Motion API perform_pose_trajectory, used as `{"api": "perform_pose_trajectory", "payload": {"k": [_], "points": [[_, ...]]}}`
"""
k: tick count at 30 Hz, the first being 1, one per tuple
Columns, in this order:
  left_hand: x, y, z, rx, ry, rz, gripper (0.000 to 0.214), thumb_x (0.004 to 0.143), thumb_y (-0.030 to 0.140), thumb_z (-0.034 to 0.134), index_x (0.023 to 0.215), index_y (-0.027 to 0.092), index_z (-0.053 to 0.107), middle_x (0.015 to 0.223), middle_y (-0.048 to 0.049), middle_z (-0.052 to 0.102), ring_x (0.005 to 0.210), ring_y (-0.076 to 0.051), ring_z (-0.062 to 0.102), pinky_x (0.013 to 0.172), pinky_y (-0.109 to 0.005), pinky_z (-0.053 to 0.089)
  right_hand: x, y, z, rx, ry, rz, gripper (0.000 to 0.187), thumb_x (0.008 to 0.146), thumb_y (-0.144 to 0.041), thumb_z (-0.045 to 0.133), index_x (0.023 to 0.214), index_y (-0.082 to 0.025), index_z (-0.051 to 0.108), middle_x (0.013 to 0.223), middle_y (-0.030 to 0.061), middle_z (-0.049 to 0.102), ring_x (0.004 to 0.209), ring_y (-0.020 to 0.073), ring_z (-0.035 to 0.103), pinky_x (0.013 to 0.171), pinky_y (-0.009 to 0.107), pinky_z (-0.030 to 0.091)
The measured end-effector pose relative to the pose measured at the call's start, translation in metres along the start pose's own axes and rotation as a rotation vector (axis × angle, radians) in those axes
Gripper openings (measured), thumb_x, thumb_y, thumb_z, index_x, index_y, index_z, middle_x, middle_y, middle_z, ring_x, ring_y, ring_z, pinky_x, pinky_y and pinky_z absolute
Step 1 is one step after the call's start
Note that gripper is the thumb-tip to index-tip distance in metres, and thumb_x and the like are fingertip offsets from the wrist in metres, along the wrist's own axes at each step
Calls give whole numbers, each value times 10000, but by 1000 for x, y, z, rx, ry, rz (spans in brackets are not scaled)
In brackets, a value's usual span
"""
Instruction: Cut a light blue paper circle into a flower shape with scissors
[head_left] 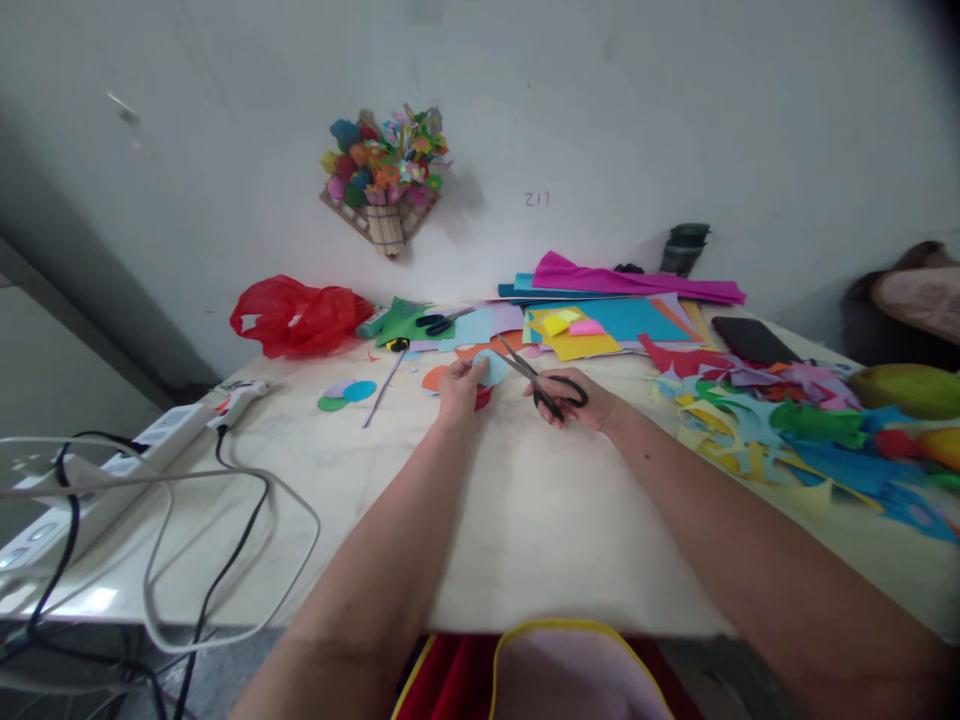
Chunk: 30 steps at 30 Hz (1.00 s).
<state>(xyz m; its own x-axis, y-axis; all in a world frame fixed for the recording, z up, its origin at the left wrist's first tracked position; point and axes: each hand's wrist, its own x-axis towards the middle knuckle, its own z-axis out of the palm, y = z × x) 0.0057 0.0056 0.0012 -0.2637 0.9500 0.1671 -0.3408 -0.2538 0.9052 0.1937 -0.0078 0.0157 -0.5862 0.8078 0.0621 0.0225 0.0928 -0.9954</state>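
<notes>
Currently, the left hand (457,389) pinches a pale blue disc (493,369) at its edge, fingertips hiding part; right of the disc, the right hand (594,402) grasps scissors (528,371). Below the disc, a red piece (482,399) is partly covered, its shape unclear.

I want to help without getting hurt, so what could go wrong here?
The scissors in the right grip are close to the left grip, so the blades might nick a finger. The light blue paper circle is held at one side, so it could bend or slip. A white cable loops over the front edge of the table, so someone might snag it.
</notes>
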Motion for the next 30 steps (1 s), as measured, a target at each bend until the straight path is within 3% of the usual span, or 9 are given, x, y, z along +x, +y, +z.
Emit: {"api": "perform_pose_trajectory", "payload": {"k": [13, 30], "points": [[2, -2, -2, -2, 3, -27, 343, 501, 371, 746, 665, 134, 559, 555, 7, 551, 521, -101, 522, 555, -254, 444, -3, -9, 6, -40, 17, 52, 395, 694, -471, 565, 819, -97, 584, 473, 9, 565, 320, 87, 487, 264, 168, 233], [4, -4, -3, 38, -13, 13, 404, 496, 373, 744, 760, 173, 512, 565, 25, 585, 524, -120, 570, 567, -258, 449, -4, -12, 10, -33, 59, 61, 404, 669, -478, 592, 793, -93, 575, 459, 9, 563, 308, 81, 472, 261, 173, 244]]}}
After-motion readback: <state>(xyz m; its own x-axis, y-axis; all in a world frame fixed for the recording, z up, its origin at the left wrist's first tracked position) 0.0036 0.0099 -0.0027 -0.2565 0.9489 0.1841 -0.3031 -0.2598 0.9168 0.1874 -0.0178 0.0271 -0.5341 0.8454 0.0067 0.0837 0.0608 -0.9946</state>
